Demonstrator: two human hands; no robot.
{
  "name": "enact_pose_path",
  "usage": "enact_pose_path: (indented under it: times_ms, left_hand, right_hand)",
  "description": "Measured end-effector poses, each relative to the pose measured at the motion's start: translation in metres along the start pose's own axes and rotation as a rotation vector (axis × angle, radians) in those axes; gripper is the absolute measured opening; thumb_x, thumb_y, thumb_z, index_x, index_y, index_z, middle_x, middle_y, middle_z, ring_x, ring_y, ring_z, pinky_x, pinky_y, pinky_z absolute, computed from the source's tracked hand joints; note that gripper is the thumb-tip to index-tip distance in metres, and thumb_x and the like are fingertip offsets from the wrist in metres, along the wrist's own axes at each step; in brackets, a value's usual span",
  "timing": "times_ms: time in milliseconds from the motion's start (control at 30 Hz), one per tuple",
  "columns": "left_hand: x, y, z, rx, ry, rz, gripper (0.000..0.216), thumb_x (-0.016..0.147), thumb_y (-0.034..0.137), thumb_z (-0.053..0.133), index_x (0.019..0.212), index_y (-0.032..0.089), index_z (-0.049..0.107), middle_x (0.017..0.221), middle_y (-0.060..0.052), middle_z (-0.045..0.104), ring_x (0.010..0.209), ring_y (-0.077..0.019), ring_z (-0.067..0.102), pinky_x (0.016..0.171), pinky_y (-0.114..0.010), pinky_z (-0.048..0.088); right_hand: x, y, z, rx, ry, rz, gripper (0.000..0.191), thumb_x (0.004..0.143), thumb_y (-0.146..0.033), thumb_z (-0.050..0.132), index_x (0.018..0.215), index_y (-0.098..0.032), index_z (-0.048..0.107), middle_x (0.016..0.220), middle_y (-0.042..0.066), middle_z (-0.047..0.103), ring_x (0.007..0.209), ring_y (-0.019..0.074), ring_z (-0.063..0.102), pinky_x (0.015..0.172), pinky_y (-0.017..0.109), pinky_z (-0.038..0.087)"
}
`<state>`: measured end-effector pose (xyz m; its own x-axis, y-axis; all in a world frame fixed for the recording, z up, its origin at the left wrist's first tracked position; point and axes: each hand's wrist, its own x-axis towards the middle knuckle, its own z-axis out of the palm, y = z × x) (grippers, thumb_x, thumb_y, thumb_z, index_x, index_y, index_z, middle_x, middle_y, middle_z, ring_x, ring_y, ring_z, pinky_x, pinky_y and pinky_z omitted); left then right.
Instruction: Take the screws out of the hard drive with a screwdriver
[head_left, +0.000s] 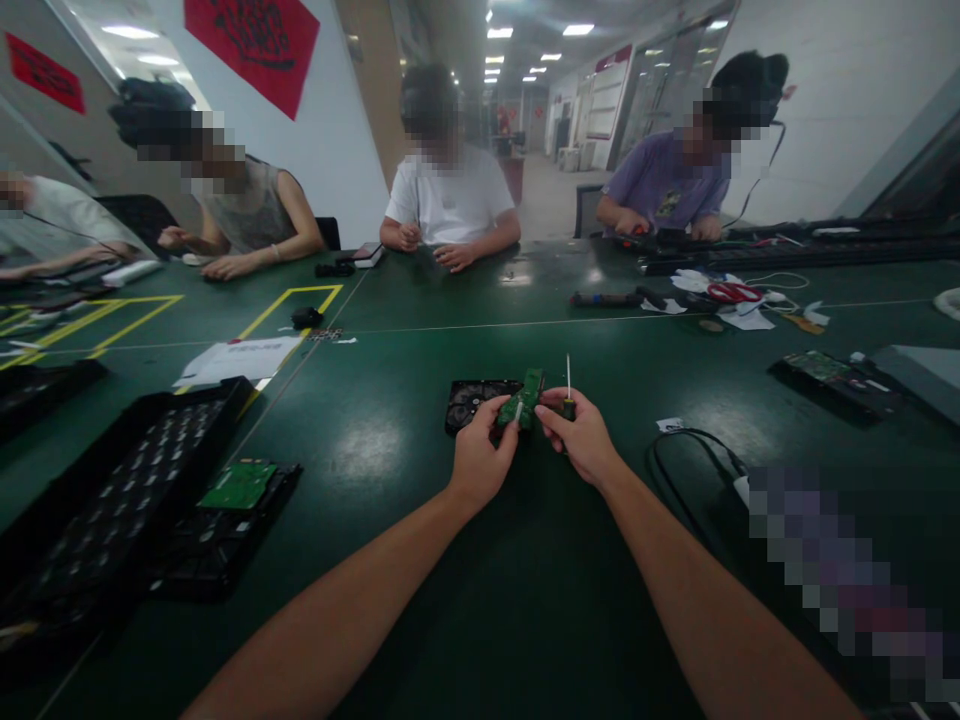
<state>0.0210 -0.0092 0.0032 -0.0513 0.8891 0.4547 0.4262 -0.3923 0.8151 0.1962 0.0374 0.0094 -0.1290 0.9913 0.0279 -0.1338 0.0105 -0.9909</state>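
Across the middle of a dark green table (390,440), both hands close together, just above the surface. Left hand (480,455) clenched on the near end of a green circuit board (525,398), held tilted with its far end pointing away. Right hand (581,440) touching the board's right edge, fingers wrapped around a small screwdriver (568,385) with its thin shaft upright. Just behind the board, flat on the table, a black hard drive (476,400), partly hidden by the left hand.

Glossy tabletop, streaked with glare from the ceiling lights (577,30) and marked with yellow tape lines (292,300) toward the far left. On the near left, stacked black trays (112,480), with a second green board (238,485) lying on the lower stack. Beyond them, a white paper sheet (240,358). To the right of the hands, a looped black cable (690,450); farther right, another drive (832,380), board side up. Farther back on the right, red-handled scissors (731,292) among white scraps.

Seated along the far edge, several co-workers with hands on the table. Behind them, a white wall with a red banner (255,40), and a long lit corridor running back at centre.
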Motion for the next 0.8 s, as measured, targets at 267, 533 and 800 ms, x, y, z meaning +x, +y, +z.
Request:
enact_pose_path:
  times_ms: [267,533,800]
  left_hand:
    - [0.011,-0.01,-0.013,0.478,0.158,0.037,0.044,0.094,0.026,0.061,0.136,0.018,0.058,0.134,-0.016,0.065,0.131,-0.033,0.057,0.114,-0.053,0.045]
    - [0.014,-0.03,-0.015,0.746,0.089,-0.16,0.05,0.094,0.026,0.052,0.142,0.014,0.057,0.15,-0.022,0.051,0.144,-0.0394,0.041,0.119,-0.062,0.035]
    - [0.026,-0.051,-0.029,0.568,-0.06,0.064,0.066,0.093,0.016,0.05,0.158,0.013,0.042,0.163,-0.023,0.042,0.154,-0.037,0.035,0.124,-0.061,0.033]
  right_hand:
    - [0.006,0.002,-0.005,0.109,0.06,0.026,0.051,0.072,-0.034,0.087,0.113,-0.022,0.061,0.082,-0.003,0.062,0.056,0.0097,0.054,0.041,0.02,0.036]
    - [0.012,0.001,-0.008,0.16,0.133,-0.003,0.062,0.071,-0.028,0.083,0.128,-0.025,0.059,0.089,-0.004,0.06,0.058,0.0091,0.055,0.041,0.02,0.037]
    - [0.013,0.004,-0.011,0.034,0.025,-0.014,0.08,0.077,-0.029,0.078,0.151,-0.031,0.047,0.085,-0.004,0.06,0.057,0.0109,0.058,0.042,0.02,0.039]
